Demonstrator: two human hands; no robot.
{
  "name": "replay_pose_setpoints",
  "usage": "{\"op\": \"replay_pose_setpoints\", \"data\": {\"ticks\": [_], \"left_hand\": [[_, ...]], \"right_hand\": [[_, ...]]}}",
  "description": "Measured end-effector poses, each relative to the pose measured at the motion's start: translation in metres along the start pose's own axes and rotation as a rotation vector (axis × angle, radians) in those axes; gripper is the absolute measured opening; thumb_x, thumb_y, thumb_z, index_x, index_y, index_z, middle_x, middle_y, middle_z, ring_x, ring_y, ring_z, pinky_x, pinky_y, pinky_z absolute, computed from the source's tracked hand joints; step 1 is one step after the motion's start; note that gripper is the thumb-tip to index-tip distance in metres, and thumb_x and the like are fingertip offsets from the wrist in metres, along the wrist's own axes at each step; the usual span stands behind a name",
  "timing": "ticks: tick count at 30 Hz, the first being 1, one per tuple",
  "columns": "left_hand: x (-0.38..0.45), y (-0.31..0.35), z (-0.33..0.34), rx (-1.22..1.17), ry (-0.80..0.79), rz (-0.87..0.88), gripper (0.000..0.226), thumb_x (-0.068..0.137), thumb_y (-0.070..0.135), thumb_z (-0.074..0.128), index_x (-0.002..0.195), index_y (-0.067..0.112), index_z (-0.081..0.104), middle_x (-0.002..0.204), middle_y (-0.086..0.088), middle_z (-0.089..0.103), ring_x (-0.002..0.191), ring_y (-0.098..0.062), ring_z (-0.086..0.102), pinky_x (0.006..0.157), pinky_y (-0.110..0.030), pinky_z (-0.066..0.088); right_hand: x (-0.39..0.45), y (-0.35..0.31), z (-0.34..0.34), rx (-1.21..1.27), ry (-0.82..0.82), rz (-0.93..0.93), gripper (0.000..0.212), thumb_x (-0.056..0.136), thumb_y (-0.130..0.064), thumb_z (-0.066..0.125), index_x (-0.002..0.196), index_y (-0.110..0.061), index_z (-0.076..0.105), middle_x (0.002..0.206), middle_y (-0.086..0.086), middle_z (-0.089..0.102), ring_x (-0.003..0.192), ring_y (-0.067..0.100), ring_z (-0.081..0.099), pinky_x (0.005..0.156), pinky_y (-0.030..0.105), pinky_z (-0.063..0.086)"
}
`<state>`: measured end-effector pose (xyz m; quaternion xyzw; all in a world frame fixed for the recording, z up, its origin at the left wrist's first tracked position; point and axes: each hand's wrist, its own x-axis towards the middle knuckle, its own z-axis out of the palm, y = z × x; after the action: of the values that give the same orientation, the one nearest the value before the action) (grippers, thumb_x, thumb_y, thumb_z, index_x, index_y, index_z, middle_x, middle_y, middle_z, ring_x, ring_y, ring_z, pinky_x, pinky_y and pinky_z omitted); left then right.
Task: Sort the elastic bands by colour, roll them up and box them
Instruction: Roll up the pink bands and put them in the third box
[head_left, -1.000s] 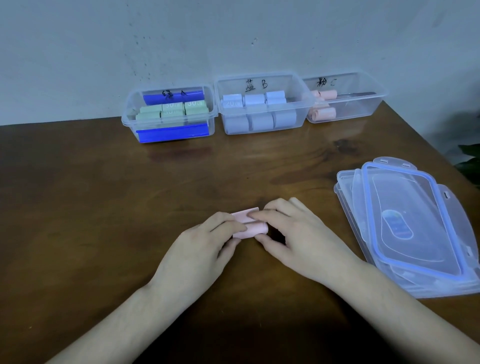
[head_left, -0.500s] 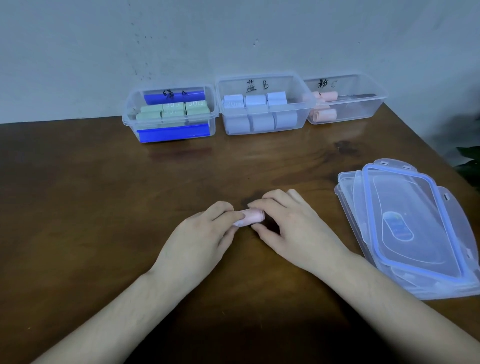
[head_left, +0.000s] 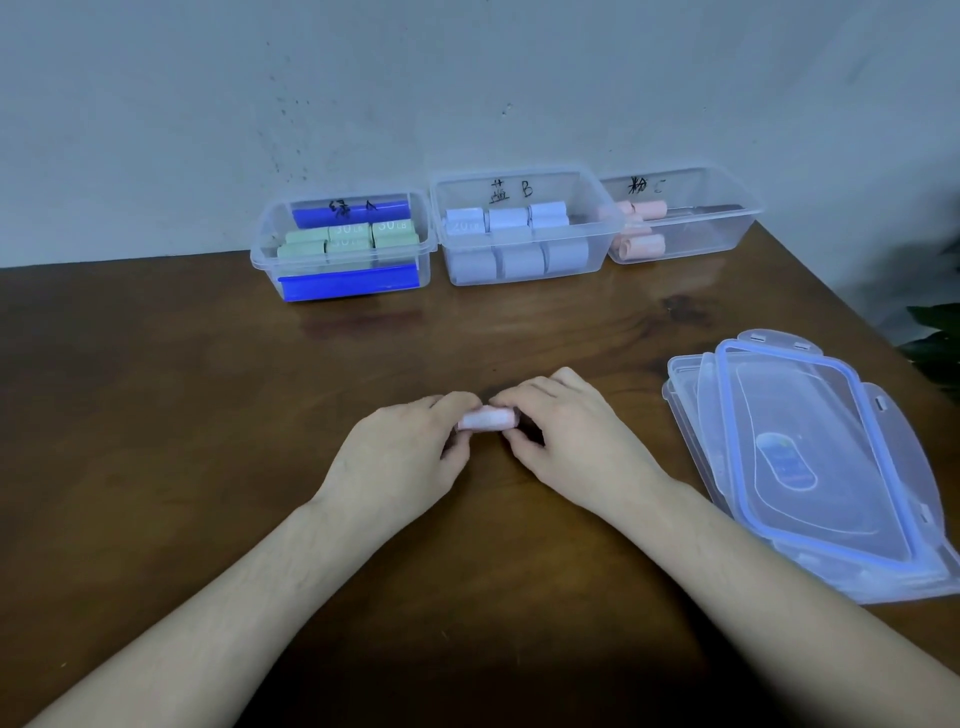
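Observation:
A pink elastic band (head_left: 487, 419) is rolled into a short cylinder at the middle of the brown table (head_left: 156, 415). My left hand (head_left: 400, 457) pinches its left end and my right hand (head_left: 571, 441) pinches its right end, fingers curled over the top. At the back stand three clear boxes: one with green rolls (head_left: 343, 244), one with pale blue rolls (head_left: 519, 234), and one with a few pink rolls (head_left: 680, 218).
A stack of clear lids (head_left: 810, 467) with blue seals lies on the table at the right, close to my right forearm. A grey wall rises behind the boxes. Dark plant leaves (head_left: 935, 338) show past the table's right edge.
The flat tail of the pink band has been rolled in, so the band is now a full roll. Both hands shifted slightly away from me with it.

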<state>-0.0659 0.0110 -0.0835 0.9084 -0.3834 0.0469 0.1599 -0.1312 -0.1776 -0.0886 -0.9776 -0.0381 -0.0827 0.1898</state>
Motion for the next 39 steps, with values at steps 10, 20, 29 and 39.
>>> {"op": "replay_pose_setpoints", "data": {"ticks": [10,20,29,39], "left_hand": [[0.004,0.029,-0.01,-0.357,-0.071,-0.169,0.041,0.099,0.024,0.052,0.137,0.04,0.051,0.088,0.017,0.065,0.075,-0.003,0.061,0.064,-0.009,0.041],[0.028,0.073,-0.007,-1.043,-0.062,-0.346,0.024,0.095,0.027,0.062,0.113,0.043,0.063,0.105,0.008,0.072,0.101,-0.013,0.067,0.089,-0.035,0.057],[0.059,0.11,-0.015,-1.152,-0.074,-0.277,0.045,0.093,0.007,0.057,0.123,0.041,0.06,0.108,-0.001,0.071,0.092,-0.017,0.069,0.072,-0.019,0.051],[0.124,0.149,-0.009,-1.164,-0.153,-0.266,0.054,0.09,0.014,0.068,0.136,0.033,0.047,0.105,-0.001,0.075,0.099,-0.018,0.071,0.093,-0.034,0.052]], "right_hand": [[-0.018,0.003,-0.02,0.187,0.045,0.188,0.027,0.085,-0.033,0.07,0.11,-0.031,0.062,0.102,-0.017,0.063,0.093,0.005,0.054,0.072,0.013,0.04],[-0.036,0.007,-0.051,0.356,0.039,0.241,0.027,0.086,-0.033,0.075,0.099,-0.03,0.051,0.08,-0.018,0.055,0.076,-0.006,0.052,0.058,0.01,0.037],[-0.042,0.034,-0.084,0.238,0.197,0.17,0.063,0.078,-0.037,0.078,0.132,-0.034,0.047,0.124,-0.021,0.051,0.112,-0.001,0.037,0.086,0.015,0.038],[-0.019,0.082,-0.129,0.121,0.266,0.181,0.072,0.066,-0.04,0.07,0.135,-0.033,0.051,0.107,-0.013,0.063,0.102,0.013,0.052,0.096,0.039,0.043]]}}
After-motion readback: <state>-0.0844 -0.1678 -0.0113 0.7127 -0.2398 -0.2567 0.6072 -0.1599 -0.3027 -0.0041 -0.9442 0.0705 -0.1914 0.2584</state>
